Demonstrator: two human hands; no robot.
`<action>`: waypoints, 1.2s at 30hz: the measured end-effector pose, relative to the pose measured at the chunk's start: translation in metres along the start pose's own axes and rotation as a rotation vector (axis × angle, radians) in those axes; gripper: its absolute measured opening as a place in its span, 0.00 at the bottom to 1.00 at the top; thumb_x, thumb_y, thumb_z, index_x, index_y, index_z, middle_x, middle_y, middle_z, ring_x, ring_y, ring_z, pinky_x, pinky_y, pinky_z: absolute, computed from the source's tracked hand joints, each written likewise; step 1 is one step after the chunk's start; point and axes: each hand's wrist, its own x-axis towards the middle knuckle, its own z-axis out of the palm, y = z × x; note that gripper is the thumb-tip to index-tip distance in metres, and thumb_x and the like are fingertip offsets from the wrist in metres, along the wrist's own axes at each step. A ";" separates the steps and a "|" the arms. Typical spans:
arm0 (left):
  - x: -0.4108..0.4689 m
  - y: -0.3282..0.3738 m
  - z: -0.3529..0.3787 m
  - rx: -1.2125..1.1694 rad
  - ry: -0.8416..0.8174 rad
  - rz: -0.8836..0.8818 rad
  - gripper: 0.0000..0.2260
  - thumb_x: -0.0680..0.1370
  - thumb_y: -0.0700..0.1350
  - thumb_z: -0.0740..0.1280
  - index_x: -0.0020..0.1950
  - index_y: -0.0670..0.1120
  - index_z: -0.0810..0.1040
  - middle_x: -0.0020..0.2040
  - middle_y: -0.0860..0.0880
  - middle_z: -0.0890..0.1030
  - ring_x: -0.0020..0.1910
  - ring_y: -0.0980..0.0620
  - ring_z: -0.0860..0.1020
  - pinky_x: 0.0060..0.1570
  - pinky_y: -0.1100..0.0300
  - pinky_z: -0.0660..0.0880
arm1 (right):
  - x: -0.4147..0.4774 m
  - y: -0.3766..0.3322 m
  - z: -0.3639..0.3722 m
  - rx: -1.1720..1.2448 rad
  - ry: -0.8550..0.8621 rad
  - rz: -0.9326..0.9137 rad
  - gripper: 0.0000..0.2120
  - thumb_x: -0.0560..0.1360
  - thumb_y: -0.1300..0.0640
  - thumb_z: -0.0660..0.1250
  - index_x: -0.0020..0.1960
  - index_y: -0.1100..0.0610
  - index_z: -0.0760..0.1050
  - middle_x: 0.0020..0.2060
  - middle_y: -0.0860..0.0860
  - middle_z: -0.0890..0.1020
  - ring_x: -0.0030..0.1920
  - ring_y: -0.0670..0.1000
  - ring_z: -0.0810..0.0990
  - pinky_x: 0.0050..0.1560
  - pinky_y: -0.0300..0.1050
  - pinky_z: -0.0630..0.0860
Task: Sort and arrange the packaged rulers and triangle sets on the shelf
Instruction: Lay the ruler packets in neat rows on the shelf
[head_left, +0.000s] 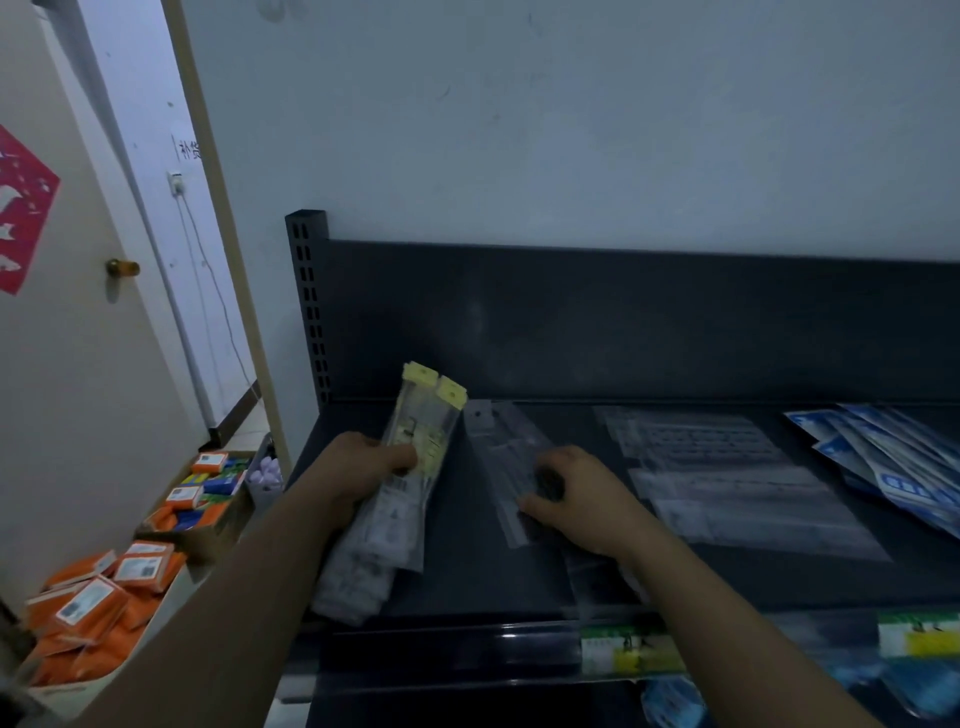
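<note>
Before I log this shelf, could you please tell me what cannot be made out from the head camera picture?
- Print on the yellow-topped packs in the left hand: blurred and too small.
- Clear ruler pack: the right hand covers its middle; whether it is gripped or only pressed is unclear.
- Blue packs: cut off by the right edge.
- Price labels on the shelf front: blurred, partly behind the right forearm.

— What sort of place is this?
— A small stationery shop, or its stockroom. See the dark metal shelf (519, 582) with slotted uprights and price labels (628, 652) on its front rail.
— And the stock?
— Packaged rulers (415, 457) on it, orange packets (98, 603) heaped in boxes beside.
</note>
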 end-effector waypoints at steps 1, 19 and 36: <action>-0.001 -0.001 -0.003 -0.068 0.011 -0.017 0.07 0.74 0.40 0.70 0.42 0.37 0.76 0.40 0.40 0.79 0.36 0.45 0.78 0.33 0.58 0.74 | 0.002 -0.001 -0.001 0.041 -0.013 0.023 0.34 0.73 0.38 0.65 0.72 0.55 0.64 0.70 0.55 0.66 0.70 0.56 0.63 0.69 0.47 0.64; -0.017 0.018 -0.044 -0.607 0.048 0.042 0.04 0.77 0.39 0.66 0.47 0.38 0.76 0.30 0.44 0.82 0.24 0.50 0.80 0.22 0.58 0.76 | 0.016 -0.044 -0.008 0.250 -0.416 -0.299 0.25 0.78 0.46 0.62 0.74 0.45 0.62 0.74 0.42 0.63 0.72 0.40 0.60 0.67 0.31 0.55; 0.010 0.056 0.059 -0.706 0.133 0.330 0.12 0.79 0.40 0.65 0.61 0.38 0.74 0.53 0.42 0.82 0.48 0.46 0.82 0.43 0.54 0.80 | 0.036 -0.050 -0.053 0.918 -0.320 -0.114 0.15 0.77 0.52 0.65 0.61 0.56 0.75 0.55 0.55 0.83 0.56 0.54 0.81 0.60 0.51 0.76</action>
